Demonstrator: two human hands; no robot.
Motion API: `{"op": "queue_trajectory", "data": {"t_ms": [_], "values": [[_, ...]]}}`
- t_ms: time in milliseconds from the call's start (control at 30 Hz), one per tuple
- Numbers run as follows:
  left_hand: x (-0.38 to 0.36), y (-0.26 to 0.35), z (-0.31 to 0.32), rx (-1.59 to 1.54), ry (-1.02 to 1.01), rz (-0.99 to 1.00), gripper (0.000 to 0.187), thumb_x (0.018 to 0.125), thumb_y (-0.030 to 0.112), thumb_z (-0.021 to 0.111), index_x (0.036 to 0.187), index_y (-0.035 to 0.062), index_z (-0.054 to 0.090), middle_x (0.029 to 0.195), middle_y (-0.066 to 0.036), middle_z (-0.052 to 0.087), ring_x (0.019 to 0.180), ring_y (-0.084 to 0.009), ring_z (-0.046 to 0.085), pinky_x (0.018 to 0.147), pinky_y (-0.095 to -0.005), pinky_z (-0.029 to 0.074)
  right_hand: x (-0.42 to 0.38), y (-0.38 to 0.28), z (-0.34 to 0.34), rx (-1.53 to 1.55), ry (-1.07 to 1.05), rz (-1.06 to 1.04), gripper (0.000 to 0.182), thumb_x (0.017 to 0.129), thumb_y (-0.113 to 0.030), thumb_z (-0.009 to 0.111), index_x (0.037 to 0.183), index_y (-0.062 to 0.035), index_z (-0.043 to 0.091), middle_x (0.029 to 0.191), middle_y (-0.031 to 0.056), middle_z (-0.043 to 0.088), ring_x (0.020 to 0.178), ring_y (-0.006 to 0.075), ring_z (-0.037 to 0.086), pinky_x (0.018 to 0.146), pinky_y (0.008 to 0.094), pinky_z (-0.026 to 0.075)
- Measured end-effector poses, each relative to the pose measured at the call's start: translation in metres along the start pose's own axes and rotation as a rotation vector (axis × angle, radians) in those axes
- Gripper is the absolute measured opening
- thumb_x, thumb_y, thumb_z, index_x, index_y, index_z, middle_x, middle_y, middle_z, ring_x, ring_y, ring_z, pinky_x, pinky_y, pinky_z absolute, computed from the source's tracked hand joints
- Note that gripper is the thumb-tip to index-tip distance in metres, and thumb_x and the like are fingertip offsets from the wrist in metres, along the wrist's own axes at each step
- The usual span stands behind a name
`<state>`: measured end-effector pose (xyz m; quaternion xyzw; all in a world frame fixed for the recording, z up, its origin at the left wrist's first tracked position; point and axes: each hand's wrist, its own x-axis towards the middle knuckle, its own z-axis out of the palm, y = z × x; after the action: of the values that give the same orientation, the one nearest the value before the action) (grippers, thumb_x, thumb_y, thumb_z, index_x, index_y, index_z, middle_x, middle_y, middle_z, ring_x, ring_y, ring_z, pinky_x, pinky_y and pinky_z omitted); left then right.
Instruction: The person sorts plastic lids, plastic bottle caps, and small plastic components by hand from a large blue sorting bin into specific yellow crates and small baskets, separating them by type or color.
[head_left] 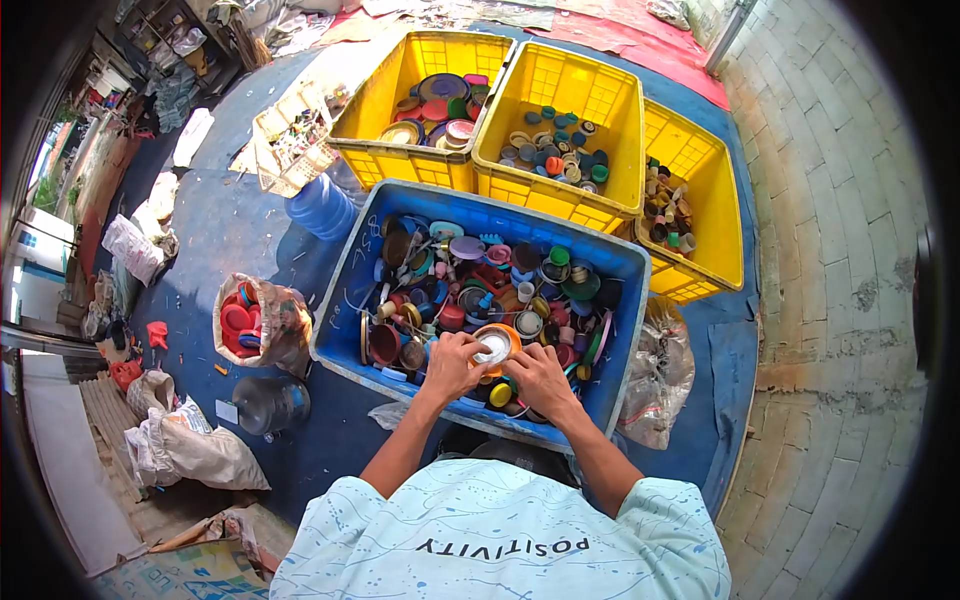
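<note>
An orange plastic lid with a white inner part (495, 345) is held between my two hands, over the near side of the blue crate (340, 285). My left hand (455, 368) is closed on the lid's left edge. The fingers of my right hand (540, 381) grip its right edge. Beneath and around them lies a dense heap of mixed caps and lids in many colours. A yellow cap (500, 395) shows just below my hands, and a green cap (559, 256) lies farther back.
Behind the blue crate stand a left yellow crate (390, 162), a middle yellow crate (560, 200) and a right yellow crate (708, 275), all holding caps. A sack of red lids (285, 335) and a clear jug (272, 405) stand left. A block wall (840, 300) rises right.
</note>
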<state>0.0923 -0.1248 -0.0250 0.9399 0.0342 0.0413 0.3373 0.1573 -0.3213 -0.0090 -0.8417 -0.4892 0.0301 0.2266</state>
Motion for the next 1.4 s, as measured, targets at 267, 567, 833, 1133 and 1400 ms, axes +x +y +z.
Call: {"op": "queue_trajectory", "data": {"t_ms": [267,567,833,1133,1400], "values": [[0.0,0.044,0.021,0.023,-0.074,0.022,0.014,0.071,0.021,0.076,0.083,0.015,0.072,0.092,-0.001,0.063,0.089,-0.0238,0.055,0.076,-0.0382,0.04,-0.049,0.008,-0.016,0.043,0.069,0.11,0.032,0.067,-0.005,0.07,0.097,-0.0119,0.063,0.093,0.0026,0.063,0.091,0.0219,0.054,0.076,0.0354,0.039],[-0.033,0.099,-0.018,-1.052,0.324,-0.67,0.017,0.088,0.021,0.068,0.092,0.005,0.065,0.085,-0.003,0.065,0.077,-0.0135,0.058,0.071,-0.0249,0.046,-0.069,0.011,-0.004,0.429,0.219,0.13,0.026,0.075,0.0,0.066,0.096,0.0001,0.052,0.083,0.0157,0.055,0.081,0.0332,0.053,0.072,0.0417,0.043],[-0.11,0.061,-0.036,-1.769,0.523,-0.467,0.016,0.095,0.025,0.056,0.101,0.0104,0.055,0.1,-0.002,0.064,0.096,-0.0154,0.062,0.082,-0.0359,0.054,-0.071,-0.017,-0.018,0.668,0.254,0.504,0.022,0.084,-0.011,0.067,0.099,0.0026,0.057,0.081,0.0125,0.06,0.068,0.0235,0.06,0.063,0.0355,0.047],[-0.254,-0.012,-0.058,-2.103,0.433,-0.229,0.017,0.097,0.025,0.052,0.109,0.0127,0.053,0.11,-0.002,0.062,0.101,-0.017,0.062,0.087,-0.04,0.053,-0.038,-0.166,0.049,1.55,0.323,0.754,0.023,0.086,-0.015,0.069,0.104,-0.0108,0.055,0.084,-0.0008,0.061,0.068,0.0076,0.058,0.06,0.0244,0.045],[-0.431,-0.1,-0.11,-2.01,0.849,-0.493,0.009,0.096,0.021,0.054,0.098,0.0133,0.058,0.101,-0.002,0.064,0.095,-0.0171,0.063,0.082,-0.0385,0.054,0.002,-0.349,0.135,1.497,-0.139,0.841,0.032,0.088,-0.015,0.067,0.112,-0.0094,0.046,0.089,0.002,0.058,0.072,0.0098,0.059,0.064,0.0259,0.047]]}}
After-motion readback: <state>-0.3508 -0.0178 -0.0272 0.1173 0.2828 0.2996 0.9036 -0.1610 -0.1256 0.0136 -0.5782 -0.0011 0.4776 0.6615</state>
